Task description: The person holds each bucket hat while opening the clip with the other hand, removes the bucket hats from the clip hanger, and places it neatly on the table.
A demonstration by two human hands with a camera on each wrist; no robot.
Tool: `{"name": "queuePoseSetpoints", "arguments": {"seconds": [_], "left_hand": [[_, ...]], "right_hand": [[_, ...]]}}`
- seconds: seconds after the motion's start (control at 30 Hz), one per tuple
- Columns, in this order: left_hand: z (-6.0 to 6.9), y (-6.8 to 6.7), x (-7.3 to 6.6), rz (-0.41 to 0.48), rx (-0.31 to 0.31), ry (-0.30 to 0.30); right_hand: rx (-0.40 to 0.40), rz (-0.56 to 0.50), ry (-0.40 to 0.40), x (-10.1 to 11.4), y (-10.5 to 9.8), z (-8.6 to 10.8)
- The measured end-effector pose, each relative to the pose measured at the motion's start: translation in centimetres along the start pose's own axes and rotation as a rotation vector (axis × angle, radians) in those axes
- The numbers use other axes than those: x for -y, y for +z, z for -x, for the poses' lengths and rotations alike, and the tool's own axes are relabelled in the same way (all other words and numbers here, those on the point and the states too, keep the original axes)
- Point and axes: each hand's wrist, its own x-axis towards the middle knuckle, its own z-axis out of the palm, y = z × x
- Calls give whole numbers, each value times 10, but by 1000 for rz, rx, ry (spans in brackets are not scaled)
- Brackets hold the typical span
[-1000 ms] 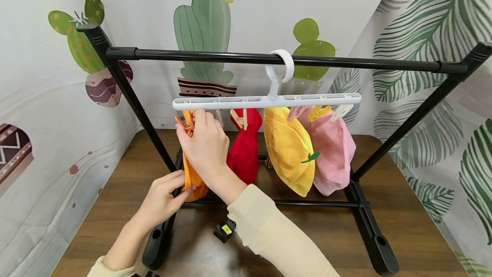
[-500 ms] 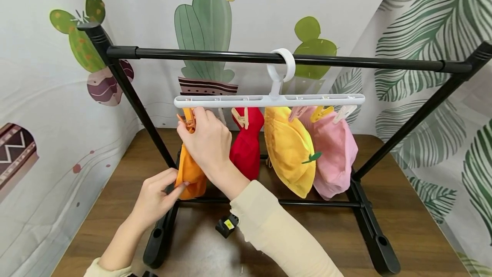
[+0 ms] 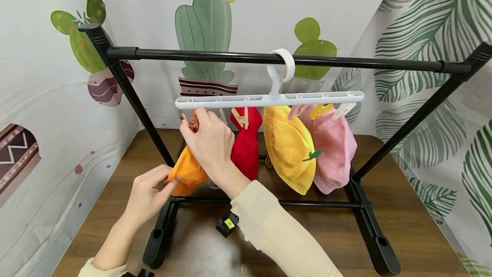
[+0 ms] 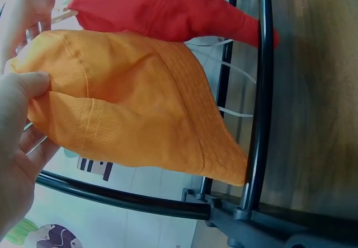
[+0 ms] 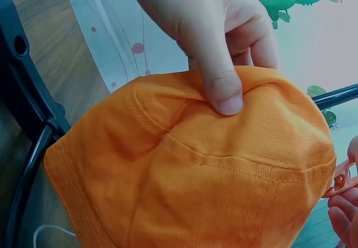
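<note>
An orange hat (image 3: 189, 175) hangs below the left end of a white hanger (image 3: 226, 102). My left hand (image 3: 144, 195) pinches the hat's fabric at its left side, thumb on the near face, as the left wrist view shows with the hat (image 4: 128, 102). Higher up, my right hand (image 3: 210, 140) pinches an orange clip (image 3: 194, 122) beneath the hanger. In the right wrist view this clip (image 5: 340, 182) is at the hat's edge, between fingers (image 5: 342, 217) of the right hand. Whether its jaws bite the fabric, I cannot tell.
From the hanger, right of my hands, hang a red item (image 3: 246, 153), a yellow hat (image 3: 290, 153) and a pink hat (image 3: 334, 153), with clips. A black rack (image 3: 230, 57) stands on the wooden table (image 3: 307, 234); a small black device (image 3: 226, 225) is near my right sleeve.
My left hand has moved left and slightly up, drawing the orange hat's lower part left so that it slants. My right hand has barely shifted, staying at the clip.
</note>
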Motion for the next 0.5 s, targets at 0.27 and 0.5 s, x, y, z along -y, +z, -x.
{"name": "queuePoseSetpoints", "arguments": {"seconds": [0.27,0.5], "left_hand": [[-7,-7,3,-29,-1,-1],[-15,-21,3,-69,19,-4]], "right_hand": [[36,-13,20,1,-2,-1],[46,-19,35,2,-2,-2]]}}
